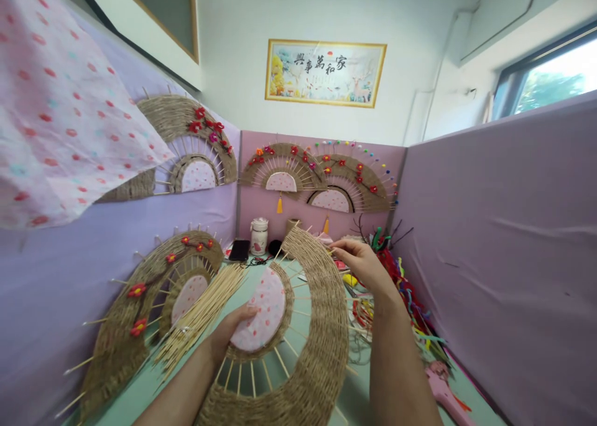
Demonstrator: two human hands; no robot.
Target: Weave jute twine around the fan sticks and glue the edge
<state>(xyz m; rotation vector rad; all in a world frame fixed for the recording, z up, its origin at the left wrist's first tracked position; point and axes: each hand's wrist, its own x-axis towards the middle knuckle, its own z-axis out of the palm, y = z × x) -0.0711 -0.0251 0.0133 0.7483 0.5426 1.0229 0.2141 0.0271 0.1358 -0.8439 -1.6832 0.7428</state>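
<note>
The woven fan [321,326] stands tilted over the surface [140,388]. Its rope band looks complete but is bare of flowers, unlike the decorated fan [135,326] beside it. Fingers of the left hand [231,329] grasp its pink centre, while those of the right hand [361,261] pinch its upper rim.

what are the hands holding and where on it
Both hold the woven fan: the left hand grips its pink fabric centre, the right hand pinches the top end of its outer band.
</note>
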